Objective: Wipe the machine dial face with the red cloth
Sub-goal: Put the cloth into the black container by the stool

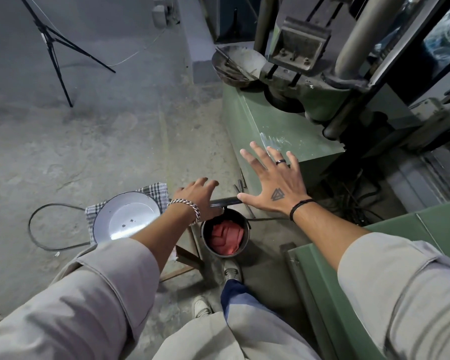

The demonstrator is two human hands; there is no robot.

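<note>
Bare concrete floor point(115, 141) surrounds a green machine base point(283, 131); no dial face can be made out in this view. Red cloth point(226, 237) lies bunched inside a dark round pot point(205, 236) on the floor, just ahead of the person's shoes. Left hand point(200, 197) hangs above the pot's far rim, fingers loosely curled, holding nothing. Right hand point(273, 183) is spread flat and empty over the corner of the machine base. White enamel basin point(126, 219) rests on a checked cloth point(153, 192) beside the pot. Step in hand, by judgement: fetching the cloth. Recommended: lower the left hand straight in, pinch a generous fold, lift clear of the rim.
</note>
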